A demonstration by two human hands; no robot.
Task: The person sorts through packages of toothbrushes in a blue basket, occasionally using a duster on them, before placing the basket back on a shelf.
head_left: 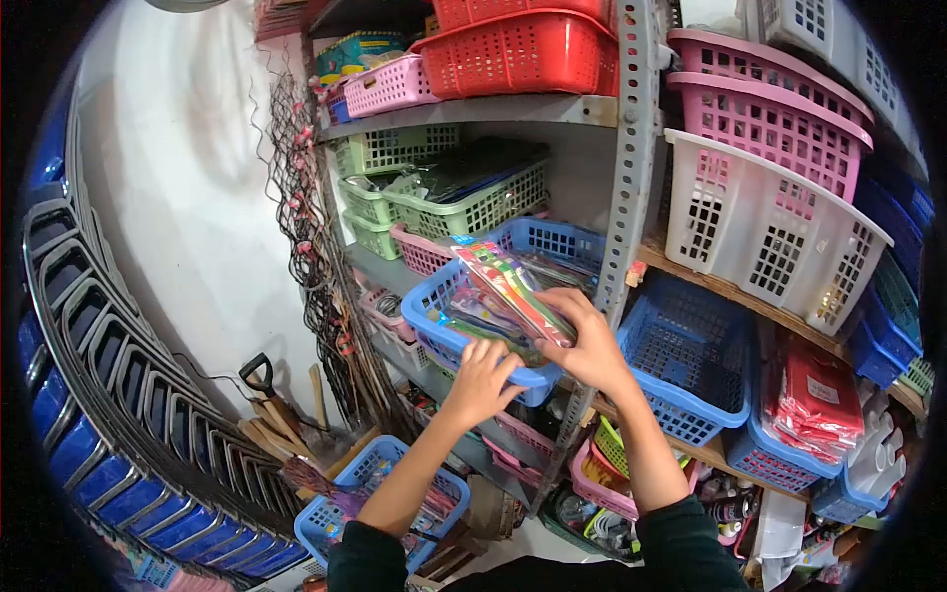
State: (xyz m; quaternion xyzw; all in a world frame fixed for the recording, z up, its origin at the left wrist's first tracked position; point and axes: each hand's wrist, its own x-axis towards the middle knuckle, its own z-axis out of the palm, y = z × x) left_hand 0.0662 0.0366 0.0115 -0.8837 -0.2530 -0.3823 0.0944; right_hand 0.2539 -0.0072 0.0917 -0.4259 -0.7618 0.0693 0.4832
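Note:
A blue plastic basket (449, 340) with packaged items inside juts out from the middle of the grey shelf. My right hand (582, 340) holds a long, colourful plastic packet (508, 286) tilted over this basket, thumb and fingers closed round its lower end. At the basket's near side is my left hand (480, 380), its fingers bent over the rim and the packets there; whether it grips anything is hidden. Behind, a second blue basket (557, 237) stands on the shelf, beside green baskets (473, 212) with dark packets.
A perforated metal post (631, 148) rises right of my hands. Blue baskets (681, 395) and a white basket (769, 237) fill the right shelves. Below left sits another blue basket (459, 483). Stacked blue chairs (148, 414) line the left side.

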